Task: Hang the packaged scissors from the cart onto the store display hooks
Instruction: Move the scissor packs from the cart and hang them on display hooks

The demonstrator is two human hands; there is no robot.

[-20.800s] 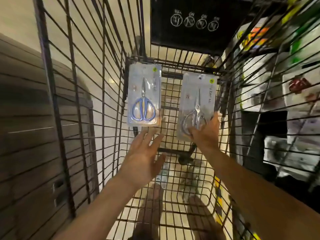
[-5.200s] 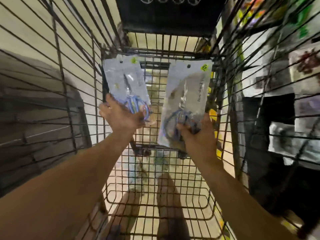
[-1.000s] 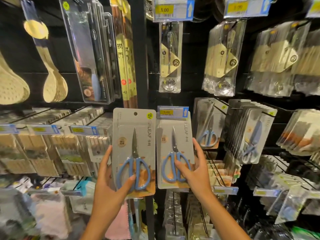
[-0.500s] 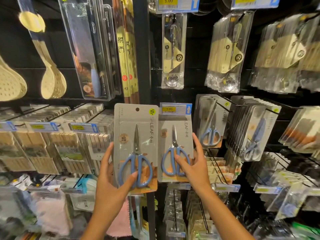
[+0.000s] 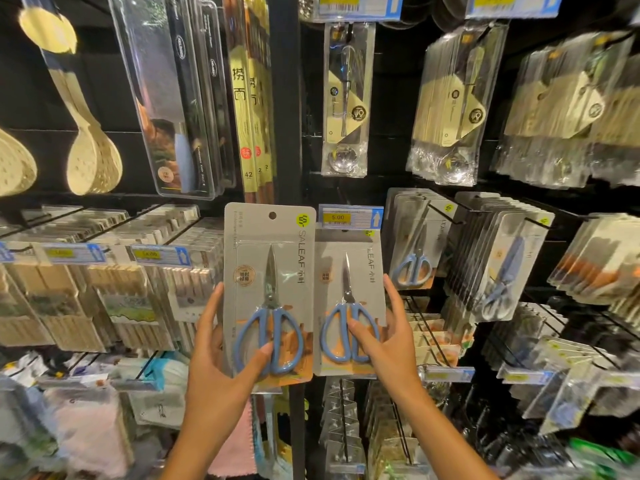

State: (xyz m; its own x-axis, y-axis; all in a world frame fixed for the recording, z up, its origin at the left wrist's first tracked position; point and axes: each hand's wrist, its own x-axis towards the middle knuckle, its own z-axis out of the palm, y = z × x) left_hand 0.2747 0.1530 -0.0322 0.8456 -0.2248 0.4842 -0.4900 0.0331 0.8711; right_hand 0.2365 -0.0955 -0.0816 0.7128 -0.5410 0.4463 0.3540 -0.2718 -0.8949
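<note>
since half a second ago both packs have risen a little toward the display, and the right one now sits with its top edge tucked just under a blue and yellow price tag (image 5: pixel 350 219).

our left hand (image 5: pixel 221 368) grips the left scissors pack (image 5: pixel 269 292) by its lower part, thumb across the front over the blue handles, fingers curled behind the card. this pack is held upright in front of the dark upright post (image 5: pixel 287 98) of the shelving, its round hang hole free near the top, not on any hook.

our right hand (image 5: pixel 388 344) grips the right scissors pack (image 5: pixel 348 306), thumb pressed on the blue handles, fingers wrapped round the right edge. the two packs stand side by side, edges nearly touching. we cannot tell whether the right pack's hole is on a hook, since the tag hides its top.

just to the right, more hung scissors packs (image 5: pixel 414 240) fill the display hooks, with a thicker row (image 5: pixel 498 265) beyond them. above hang bagged spoons (image 5: pixel 346 98); to the upper left, pale slotted ladles (image 5: pixel 91 157) and packaged knives (image 5: pixel 173 98).
</note>
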